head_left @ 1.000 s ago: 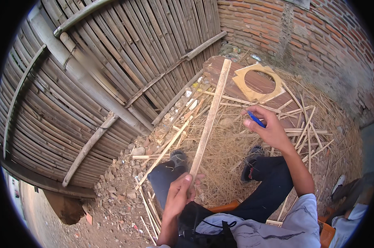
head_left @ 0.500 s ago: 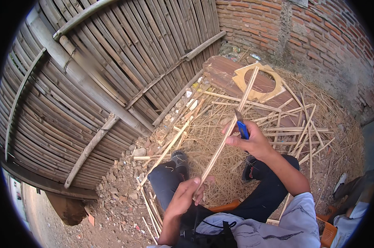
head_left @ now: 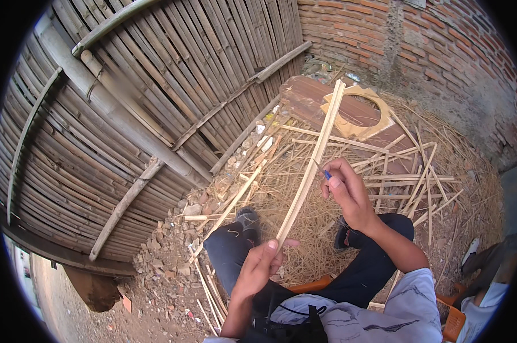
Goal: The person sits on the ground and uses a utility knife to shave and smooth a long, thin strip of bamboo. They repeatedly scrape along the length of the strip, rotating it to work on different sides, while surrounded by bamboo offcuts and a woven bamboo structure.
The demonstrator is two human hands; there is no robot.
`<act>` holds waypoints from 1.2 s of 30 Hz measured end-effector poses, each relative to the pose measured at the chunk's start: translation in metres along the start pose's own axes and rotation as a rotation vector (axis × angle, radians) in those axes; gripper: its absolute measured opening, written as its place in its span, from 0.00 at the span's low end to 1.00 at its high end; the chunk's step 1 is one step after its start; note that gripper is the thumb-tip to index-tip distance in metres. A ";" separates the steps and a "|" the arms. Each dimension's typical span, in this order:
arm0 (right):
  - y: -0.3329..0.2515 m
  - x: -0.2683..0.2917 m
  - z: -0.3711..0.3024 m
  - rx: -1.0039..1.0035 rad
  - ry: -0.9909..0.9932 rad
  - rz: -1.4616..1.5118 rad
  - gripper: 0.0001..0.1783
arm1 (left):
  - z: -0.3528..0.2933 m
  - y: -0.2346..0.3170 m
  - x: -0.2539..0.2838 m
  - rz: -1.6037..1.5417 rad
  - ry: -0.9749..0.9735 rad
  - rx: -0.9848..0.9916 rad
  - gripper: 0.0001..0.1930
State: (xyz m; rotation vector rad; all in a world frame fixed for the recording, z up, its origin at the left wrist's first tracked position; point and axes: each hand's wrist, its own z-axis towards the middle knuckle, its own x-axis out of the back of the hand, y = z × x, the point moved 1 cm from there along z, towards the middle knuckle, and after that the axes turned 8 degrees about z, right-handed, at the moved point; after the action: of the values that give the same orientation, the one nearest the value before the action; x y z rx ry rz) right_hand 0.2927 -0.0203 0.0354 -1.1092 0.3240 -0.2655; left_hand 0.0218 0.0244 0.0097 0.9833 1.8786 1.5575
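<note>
My left hand (head_left: 259, 266) is closed round the near end of a long, pale bamboo strip (head_left: 313, 166), which slants up and away to the right. Its far end reaches over the brown board. In my right hand (head_left: 350, 194) is a blue-handled utility knife (head_left: 326, 174), gripped between thumb and fingers. The knife's thin blade points up and left, close beside the strip's right edge; whether it touches the strip I cannot tell. Most of the knife's handle is hidden by my fingers.
Beyond my hands lies a brown wooden board (head_left: 304, 94) with a pale cut-out panel (head_left: 378, 103) on it. Loose bamboo strips (head_left: 418, 177) and shavings (head_left: 321, 228) cover the ground. A bamboo wall (head_left: 150, 86) stands left, a brick wall (head_left: 350, 28) behind. An orange crate (head_left: 454, 321) sits lower right.
My right hand has come away from the strip and turned, still holding the knife. The strip's far end has swung left, and its wider face shows more.
</note>
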 end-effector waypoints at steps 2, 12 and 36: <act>-0.009 -0.004 -0.007 0.103 -0.111 -0.356 0.18 | 0.000 0.001 0.001 0.009 0.020 -0.024 0.32; -0.007 -0.028 -0.030 0.444 -0.237 -0.762 0.17 | 0.004 0.008 -0.002 0.142 0.112 -0.123 0.30; -0.011 -0.009 -0.015 0.455 -0.006 -0.878 0.15 | -0.004 0.018 -0.018 0.518 0.322 -0.155 0.21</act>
State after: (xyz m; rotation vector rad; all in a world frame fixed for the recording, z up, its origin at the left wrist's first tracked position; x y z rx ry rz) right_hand 0.2777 -0.0343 0.0404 -0.7396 -0.2487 -1.0568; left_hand 0.0337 0.0088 0.0270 1.2778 1.7495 2.2404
